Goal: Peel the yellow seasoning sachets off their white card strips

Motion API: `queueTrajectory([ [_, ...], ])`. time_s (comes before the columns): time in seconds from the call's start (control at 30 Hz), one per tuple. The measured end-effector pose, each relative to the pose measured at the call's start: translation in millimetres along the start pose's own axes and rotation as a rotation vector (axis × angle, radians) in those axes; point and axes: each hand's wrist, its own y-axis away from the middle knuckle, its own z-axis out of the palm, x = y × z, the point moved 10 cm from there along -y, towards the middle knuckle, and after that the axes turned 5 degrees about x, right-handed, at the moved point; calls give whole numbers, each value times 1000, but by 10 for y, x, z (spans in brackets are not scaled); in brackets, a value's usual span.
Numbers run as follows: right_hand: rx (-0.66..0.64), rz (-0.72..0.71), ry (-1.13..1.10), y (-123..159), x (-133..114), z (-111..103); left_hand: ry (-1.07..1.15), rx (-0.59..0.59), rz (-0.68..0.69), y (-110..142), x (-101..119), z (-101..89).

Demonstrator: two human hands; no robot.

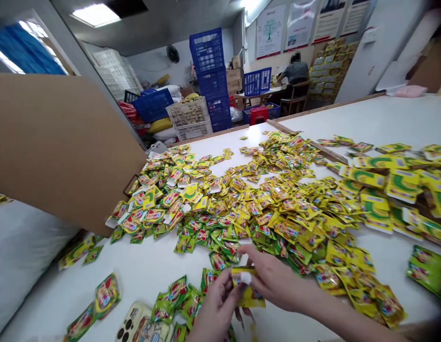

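Note:
A small yellow carton (251, 298) with a white flap is held between my two hands, low in the middle of the view. My left hand (218, 304) is closed on its left side, thumb in front. From the right, my right hand (272, 275) grips the upper part by the white flap; its fingertips partly hide the opening. Right behind the hands spreads a large heap of yellow sachets (286, 228), with green sachets (201, 232) along its near side. More green sachets (177, 292) lie left of my left hand, beside a phone in a patterned case (144, 325).
Yellow cartons (377, 209) are piled at right, others with white flaps (170, 199) at left. A large cardboard sheet (63, 152) leans in from the left. Wooden strips (329, 153) edge the white table (135, 270). Behind stand blue crates (211, 76) and a seated person (295, 73).

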Motion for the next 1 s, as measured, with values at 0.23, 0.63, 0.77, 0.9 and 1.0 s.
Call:
queueTrajectory([
  [0.23, 139, 344, -997, 114, 509, 232, -734, 163, 240, -305, 501, -301],
  [0.63, 246, 365, -995, 428, 750, -67, -1576, 795, 367, -846, 1103, -1811],
  [0.77, 216, 334, -992, 343, 756, 18, -1611, 656, 389, -768, 704, -1712],
  [0.9, 186, 345, -1025, 262, 768, 62, -1366, 502, 441, -752, 406, -1669],
  [1.0, 186, 349, -1044, 243, 728, 45, -816, 704, 411, -619, 456, -1890],
])
